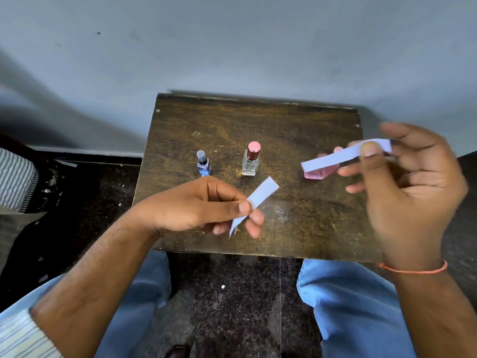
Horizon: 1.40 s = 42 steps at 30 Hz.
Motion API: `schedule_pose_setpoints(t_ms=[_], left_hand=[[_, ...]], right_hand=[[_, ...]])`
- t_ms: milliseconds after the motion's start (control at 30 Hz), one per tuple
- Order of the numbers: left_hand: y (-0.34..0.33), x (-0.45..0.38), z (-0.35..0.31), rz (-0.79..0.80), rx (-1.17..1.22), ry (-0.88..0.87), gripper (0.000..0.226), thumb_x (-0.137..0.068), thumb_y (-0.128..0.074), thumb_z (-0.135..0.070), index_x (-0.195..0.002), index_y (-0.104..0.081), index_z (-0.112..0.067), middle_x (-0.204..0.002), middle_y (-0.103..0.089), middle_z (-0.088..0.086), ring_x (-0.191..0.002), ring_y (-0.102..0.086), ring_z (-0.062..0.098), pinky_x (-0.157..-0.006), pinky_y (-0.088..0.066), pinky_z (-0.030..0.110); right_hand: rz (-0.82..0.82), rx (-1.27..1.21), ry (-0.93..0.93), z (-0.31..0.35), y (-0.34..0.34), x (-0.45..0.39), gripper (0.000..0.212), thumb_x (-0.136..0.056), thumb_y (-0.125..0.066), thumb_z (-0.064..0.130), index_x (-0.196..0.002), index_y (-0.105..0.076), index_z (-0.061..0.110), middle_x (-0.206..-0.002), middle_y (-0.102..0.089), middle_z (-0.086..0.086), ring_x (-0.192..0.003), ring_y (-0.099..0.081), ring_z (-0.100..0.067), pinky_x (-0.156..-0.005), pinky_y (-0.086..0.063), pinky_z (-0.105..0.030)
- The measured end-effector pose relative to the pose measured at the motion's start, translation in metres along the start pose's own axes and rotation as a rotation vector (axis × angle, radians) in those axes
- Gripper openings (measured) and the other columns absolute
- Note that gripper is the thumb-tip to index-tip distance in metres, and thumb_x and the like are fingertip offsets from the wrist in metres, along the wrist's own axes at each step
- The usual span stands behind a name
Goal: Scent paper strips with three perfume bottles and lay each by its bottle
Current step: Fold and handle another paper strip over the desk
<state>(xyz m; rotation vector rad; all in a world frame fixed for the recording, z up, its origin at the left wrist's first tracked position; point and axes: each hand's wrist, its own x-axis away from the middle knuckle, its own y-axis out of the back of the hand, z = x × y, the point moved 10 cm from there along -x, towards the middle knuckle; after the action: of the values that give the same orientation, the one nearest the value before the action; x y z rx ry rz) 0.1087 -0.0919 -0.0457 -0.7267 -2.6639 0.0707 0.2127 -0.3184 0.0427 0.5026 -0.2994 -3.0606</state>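
Three perfume bottles stand in a row on a small dark wooden table point(296, 223): a blue bottle point(204, 165) at the left, a clear bottle with a pink cap point(251, 161) in the middle, and a pink bottle point(318, 173) at the right, partly hidden. My left hand point(201, 205) pinches a white paper strip point(259, 198) above the table's front, in front of the blue and clear bottles. My right hand point(410, 187) holds a second white strip point(343, 157) between thumb and fingers, and that strip's free end hangs over the pink bottle.
The table stands against a grey wall point(232, 47). My knees in blue jeans point(348, 306) are under its front edge, above a dark speckled floor point(232, 293). Another person's striped sleeve point(15, 179) shows at the far left.
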Motion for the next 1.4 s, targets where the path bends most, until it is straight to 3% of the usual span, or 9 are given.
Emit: schedule_pose_setpoints(t_ms=[100, 200, 333, 533, 733, 867, 933, 1167, 1400], left_hand=[[0.001, -0.004, -0.004, -0.088, 0.170, -0.034, 0.028, -0.105, -0.056, -0.031, -0.112, -0.083, -0.030, -0.134, -0.076, 0.007, -0.089, -0.067, 0.013, -0.062, -0.043, 0.028], [0.000, -0.012, -0.003, -0.170, 0.465, -0.029, 0.033, -0.102, -0.053, -0.038, -0.116, -0.082, -0.030, -0.141, -0.072, 0.012, -0.103, -0.074, 0.018, -0.069, -0.052, 0.026], [-0.001, -0.017, 0.001, -0.233, 0.585, -0.001, 0.037, -0.094, -0.062, -0.045, -0.121, -0.081, -0.030, -0.124, -0.080, 0.006, -0.103, -0.079, 0.020, -0.066, -0.058, 0.025], [0.008, -0.014, 0.008, -0.334, 0.525, 0.027, 0.033, -0.098, -0.062, -0.036, -0.118, -0.083, -0.020, -0.108, -0.080, 0.008, -0.089, -0.074, 0.015, -0.061, -0.052, 0.023], [0.011, -0.011, 0.003, -0.353, 0.173, 0.012, 0.028, -0.102, -0.060, -0.036, -0.111, -0.085, -0.028, -0.110, -0.083, -0.006, -0.088, -0.068, 0.007, -0.071, -0.043, 0.034], [0.002, -0.015, -0.002, -0.252, -0.011, -0.015, 0.029, -0.107, -0.057, -0.035, -0.120, -0.082, -0.028, -0.112, -0.077, 0.023, -0.091, -0.064, 0.024, -0.076, -0.044, 0.040], [-0.001, -0.017, -0.002, -0.219, -0.037, -0.025, 0.028, -0.107, -0.057, -0.034, -0.117, -0.083, -0.030, -0.100, -0.074, 0.028, -0.085, -0.061, 0.027, -0.076, -0.044, 0.042], [-0.003, -0.022, 0.012, -0.220, -0.009, 0.068, 0.057, -0.107, -0.039, -0.049, -0.118, -0.080, -0.012, -0.111, -0.084, -0.002, -0.097, -0.074, 0.022, -0.083, -0.052, 0.038], [0.000, -0.026, 0.017, -0.232, -0.129, 0.078, 0.020, -0.103, -0.068, -0.020, -0.117, -0.081, -0.011, -0.110, -0.084, -0.002, -0.103, -0.080, 0.020, -0.086, -0.055, 0.036]], right_hand=[[0.083, 0.105, 0.135, 0.011, -0.025, 0.018, 0.016, -0.105, -0.074, 0.012, -0.117, -0.070, 0.022, -0.107, -0.082, -0.004, -0.075, -0.080, -0.031, -0.064, -0.063, -0.051], [0.183, 0.220, 0.320, 0.023, -0.043, 0.031, 0.020, -0.100, -0.078, 0.004, -0.113, -0.076, 0.018, -0.107, -0.081, 0.001, -0.078, -0.079, -0.025, -0.084, -0.063, -0.034], [0.322, 0.238, 0.429, 0.032, -0.060, 0.040, 0.005, -0.097, -0.081, 0.002, -0.099, -0.084, 0.005, -0.112, -0.081, -0.002, -0.096, -0.077, -0.007, -0.085, -0.059, -0.028], [0.496, 0.241, 0.454, 0.028, -0.077, 0.045, 0.007, -0.092, -0.089, 0.013, -0.096, -0.086, 0.007, -0.112, -0.078, -0.008, -0.098, -0.077, -0.018, -0.081, -0.061, -0.036], [0.441, 0.094, 0.021, -0.007, -0.069, 0.031, 0.034, -0.097, -0.077, 0.049, -0.113, -0.079, 0.020, -0.096, -0.070, 0.015, -0.077, -0.064, -0.021, -0.059, -0.055, -0.047], [0.435, 0.089, -0.273, -0.034, -0.076, 0.036, 0.012, -0.098, -0.077, 0.039, -0.098, -0.080, 0.027, -0.062, -0.068, 0.020, -0.057, -0.062, -0.003, -0.052, -0.055, -0.030], [0.487, -0.027, -0.413, -0.045, -0.081, 0.043, 0.010, -0.096, -0.079, 0.021, -0.096, -0.081, 0.012, -0.065, -0.076, 0.008, -0.059, -0.068, 0.000, -0.052, -0.049, -0.016], [0.517, -0.271, -0.619, -0.055, -0.070, 0.039, 0.023, -0.075, -0.085, 0.028, -0.087, -0.082, 0.008, -0.098, -0.082, -0.025, -0.080, -0.075, -0.031, -0.071, -0.055, -0.038], [0.593, -0.108, -0.773, -0.076, -0.009, 0.019, 0.078, -0.035, -0.105, 0.063, -0.088, -0.083, 0.009, -0.086, -0.079, -0.020, -0.068, -0.077, -0.023, -0.056, -0.058, -0.025]])
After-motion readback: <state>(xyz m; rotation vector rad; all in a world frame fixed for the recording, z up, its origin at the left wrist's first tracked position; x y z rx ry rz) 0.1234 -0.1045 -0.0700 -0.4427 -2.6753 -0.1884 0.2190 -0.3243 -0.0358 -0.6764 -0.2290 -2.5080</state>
